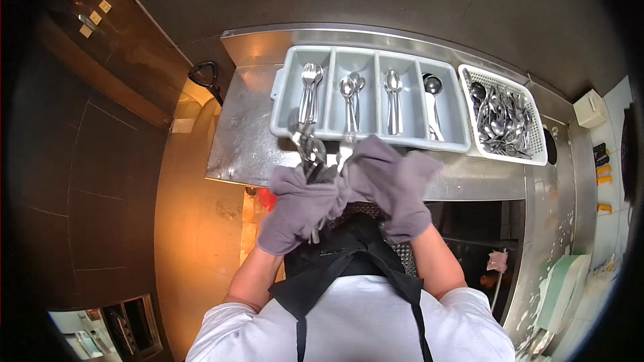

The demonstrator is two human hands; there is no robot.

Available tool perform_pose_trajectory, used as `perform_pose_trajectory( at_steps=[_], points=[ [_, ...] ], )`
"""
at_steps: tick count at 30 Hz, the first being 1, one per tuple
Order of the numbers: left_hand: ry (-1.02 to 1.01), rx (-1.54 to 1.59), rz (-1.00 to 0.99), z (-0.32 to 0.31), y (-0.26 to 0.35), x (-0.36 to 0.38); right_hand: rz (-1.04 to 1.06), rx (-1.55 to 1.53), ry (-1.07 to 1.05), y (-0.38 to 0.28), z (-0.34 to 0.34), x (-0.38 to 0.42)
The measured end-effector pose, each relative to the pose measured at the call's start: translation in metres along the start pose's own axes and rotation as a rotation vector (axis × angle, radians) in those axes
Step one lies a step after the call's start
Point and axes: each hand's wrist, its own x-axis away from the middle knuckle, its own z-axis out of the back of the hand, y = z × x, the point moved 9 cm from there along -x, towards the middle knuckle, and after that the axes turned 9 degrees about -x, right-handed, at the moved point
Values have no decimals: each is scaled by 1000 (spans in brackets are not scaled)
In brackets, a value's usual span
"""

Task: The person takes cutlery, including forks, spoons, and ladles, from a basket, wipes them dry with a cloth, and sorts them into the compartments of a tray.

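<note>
Purple-grey gloves, loose like cloth, cover both my hands. My left hand (298, 202) is closed around a bunch of cutlery (312, 151), its heads pointing up toward the tray's front wall and a handle sticking out below. Beside it, my right hand (392, 184) is closed at the handle of a piece of cutlery (345, 152), blurred by motion. Just beyond stands a grey four-compartment cutlery tray (365, 135). From left to right it holds forks (308, 90), spoons (349, 97), more spoons (394, 94), and ladle-like spoons with a white handle (433, 104).
Right of the tray, a white perforated basket (511, 155) is heaped with mixed cutlery (502, 117). Both stand on a steel counter (245, 124) with a raised back edge. A wet steel surface (553, 214) runs along the right, with a green-and-white object (563, 288) on it.
</note>
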Motion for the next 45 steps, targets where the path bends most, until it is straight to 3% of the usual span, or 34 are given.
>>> perform_pose_trajectory(
  at_steps=[2,4,6,7,9,11,12,15,17,18,21,23,25,26,27,28,31,32,34,35,37,38,40,42,45],
  points=[
    [-139,934,619,-37,20,-9,-59,-125,-6,-4,-22,-20],
    [-179,841,544,-48,18,-6,-12,-162,-29,-9,-30,-35],
    [-588,1628,710,-112,-25,10,239,-6,-64,-22,-22,-40],
    [-508,1374,559,-102,-27,4,415,119,-85,-38,-21,-38],
    [-316,931,358,-80,-19,-4,152,295,36,-19,-19,-40],
    [-79,594,370,-58,-5,-4,-77,352,64,27,-32,-38],
    [52,457,412,-46,3,-2,24,278,25,18,-40,-35],
    [-45,199,320,-36,-13,-5,335,57,-94,-22,-62,-24],
    [-183,591,510,-54,-30,7,398,72,-98,-42,-54,-31],
    [24,520,474,-34,-17,4,402,44,-115,-38,-52,-37],
    [69,-559,-324,-1,41,-2,277,245,-204,-18,-88,-57],
    [-68,-27,-303,-13,-14,3,238,485,-329,-32,-113,-52],
    [-181,669,-27,-24,-46,12,334,260,-446,-36,-120,-73],
    [-155,709,37,-24,-53,19,277,234,-425,-34,-119,-86],
    [-112,538,65,-19,-52,29,214,206,-404,-29,-118,-95],
    [-76,338,81,-15,-47,39,429,319,-466,-37,-133,-94],
    [-52,-371,-2,-13,-11,70,300,-109,-287,-56,-92,-81],
    [-59,-503,-17,-15,-1,77,124,-437,-567,-25,-113,-73],
    [-83,-671,-40,-21,10,83,148,-420,-287,-23,-104,-50],
    [-94,-729,-51,-22,13,82,237,-295,-361,-27,-112,-43],
    [-94,-765,-61,-22,14,79,441,-65,-481,-37,-127,-25],
    [-89,-725,-58,-23,11,77,522,373,-515,-37,-148,-14],
    [-85,-637,-42,-24,9,75,568,685,-462,-37,-149,-13],
    [-90,-530,-14,-28,4,72,523,421,-327,-42,-125,-19],
    [-142,-370,52,-39,-11,69,436,275,-177,-37,-86,-36]
  ],
)
